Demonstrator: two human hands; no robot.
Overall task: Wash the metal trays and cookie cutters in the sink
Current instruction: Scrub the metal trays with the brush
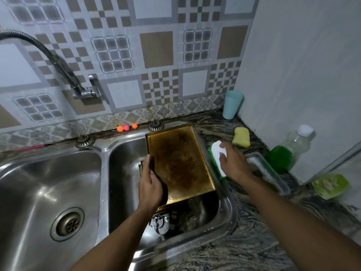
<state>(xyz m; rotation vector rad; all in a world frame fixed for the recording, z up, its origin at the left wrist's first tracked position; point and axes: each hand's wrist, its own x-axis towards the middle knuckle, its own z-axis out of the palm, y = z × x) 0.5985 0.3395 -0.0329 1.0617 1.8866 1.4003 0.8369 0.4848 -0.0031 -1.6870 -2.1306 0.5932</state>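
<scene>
Our left hand (151, 184) grips the stained baking tray (181, 163) steady, so our right hand (234, 163), gripping the scrub brush (217, 151), can scrub.

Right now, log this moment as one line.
left hand grips stained tray edge | right hand grips scrub brush on counter | cookie cutters on basin floor
</scene>
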